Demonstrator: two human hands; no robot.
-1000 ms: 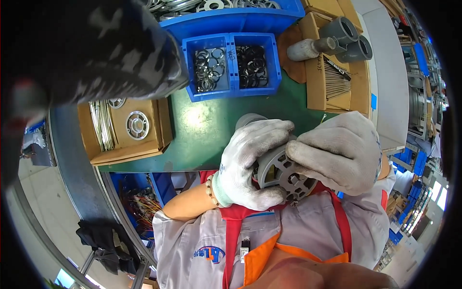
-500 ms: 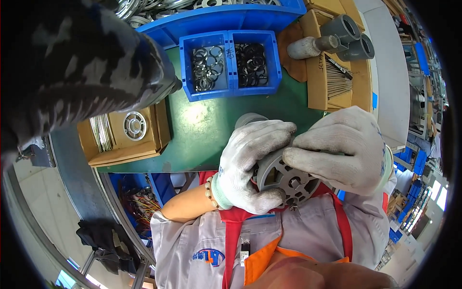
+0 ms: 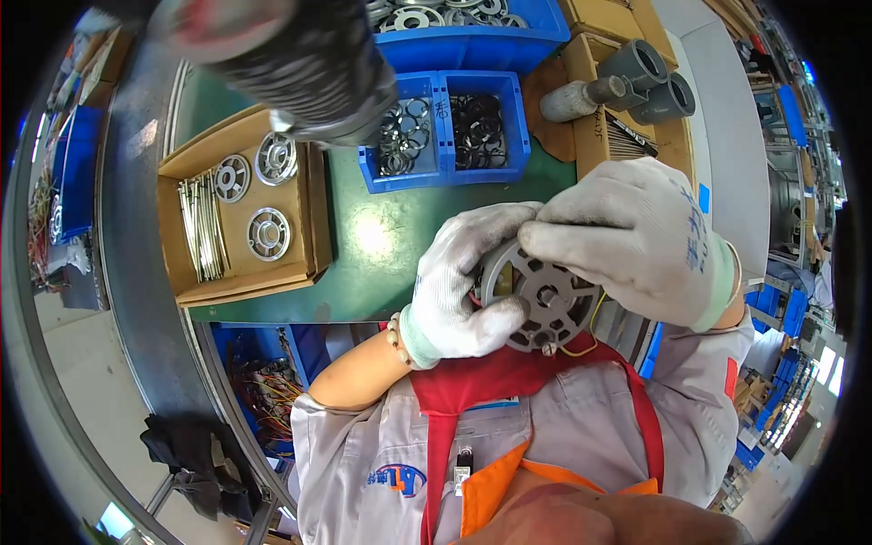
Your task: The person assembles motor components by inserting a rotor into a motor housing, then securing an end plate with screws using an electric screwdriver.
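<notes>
Close in front of my chest is a small electric motor [image 3: 570,309], its round grey slotted end cover facing up with a short shaft at the centre. A yellow wire [image 3: 597,320] loops out at its right side, and a bit of red wire shows at the left. My gloved left hand [image 3: 459,282] wraps the motor's left side, with the thumb over the cover's edge. My gloved right hand [image 3: 640,241] has its fingers closed on the far right part of the cover's rim. The motor's underside and the right thumb are hidden.
A dark mottled, ribbed cylinder [image 3: 318,73] hangs over the far left bench. Beneath lie a cardboard box [image 3: 241,292] with rods and metal discs, and blue bins [image 3: 400,182] of rings. Another box [image 3: 595,168] at right holds grey tubes [image 3: 668,98]. A larger blue bin [image 3: 472,45] stands behind.
Both hands and the motor have shifted slightly away from my chest, and the yellow wire now shows. The dark cylinder has swung right, uncovering more discs in the left box.
</notes>
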